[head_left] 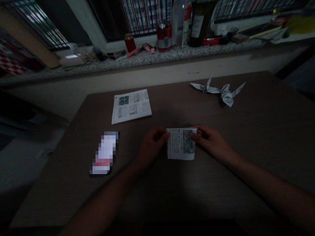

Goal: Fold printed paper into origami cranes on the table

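Between my two hands is a small folded sheet of printed paper (pixel 180 149), roughly square, with text and a dark picture on its face. My left hand (pixel 155 141) pinches its upper left edge between thumb and fingers. At the upper right edge, my right hand (pixel 209 137) grips it with the thumb on the front and the fingers behind. Farther back lies a larger printed sheet (pixel 133 106). Two folded paper cranes (pixel 206 88) rest at the back right, side by side.
A phone (pixel 104 154) with a lit, blurred screen lies left of my left forearm on the dark wooden table (pixel 157 186). Behind the table, a speckled stone sill (pixel 137 60) carries a red can (pixel 164 36), a dark bottle (pixel 198 24) and other clutter.
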A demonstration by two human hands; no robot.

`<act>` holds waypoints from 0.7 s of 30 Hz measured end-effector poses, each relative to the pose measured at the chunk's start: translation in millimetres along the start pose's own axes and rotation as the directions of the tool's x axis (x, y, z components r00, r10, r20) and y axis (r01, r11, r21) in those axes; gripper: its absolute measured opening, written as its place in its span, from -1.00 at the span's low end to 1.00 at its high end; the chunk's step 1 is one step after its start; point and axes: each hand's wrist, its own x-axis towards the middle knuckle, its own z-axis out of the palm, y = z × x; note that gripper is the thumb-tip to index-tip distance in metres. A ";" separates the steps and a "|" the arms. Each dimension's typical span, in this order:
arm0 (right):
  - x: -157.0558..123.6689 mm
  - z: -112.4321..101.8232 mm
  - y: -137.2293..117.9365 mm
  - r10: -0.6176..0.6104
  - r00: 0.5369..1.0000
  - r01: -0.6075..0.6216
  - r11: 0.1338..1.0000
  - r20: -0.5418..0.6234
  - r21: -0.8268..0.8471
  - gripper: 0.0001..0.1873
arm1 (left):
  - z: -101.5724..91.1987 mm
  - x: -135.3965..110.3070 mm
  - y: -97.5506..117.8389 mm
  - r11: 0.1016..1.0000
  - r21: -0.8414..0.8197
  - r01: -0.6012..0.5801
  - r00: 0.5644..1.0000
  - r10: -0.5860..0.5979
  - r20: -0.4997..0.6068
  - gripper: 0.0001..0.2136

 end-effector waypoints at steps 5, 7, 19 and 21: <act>-1.0 -0.2 -0.9 -0.013 1.000 0.013 1.000 -0.007 0.006 -0.66 | -1.0 -1.0 0.2 1.000 0.013 -0.002 1.000 0.002 0.008 -0.80; -1.2 -0.6 -0.3 -0.017 1.000 0.017 1.000 -0.016 -0.004 -0.65 | -1.0 -1.6 1.4 1.000 0.014 0.002 1.000 -0.002 0.006 -0.82; -1.0 0.7 -1.3 -0.042 0.997 0.043 0.999 -0.057 0.019 -0.69 | -1.3 -1.5 0.2 1.000 0.010 0.002 1.000 -0.002 0.022 -0.81; -1.0 0.5 -0.9 -0.045 0.997 0.045 0.999 -0.061 0.003 -0.67 | -1.5 -1.2 0.1 1.000 0.009 -0.003 1.000 0.003 0.028 -0.80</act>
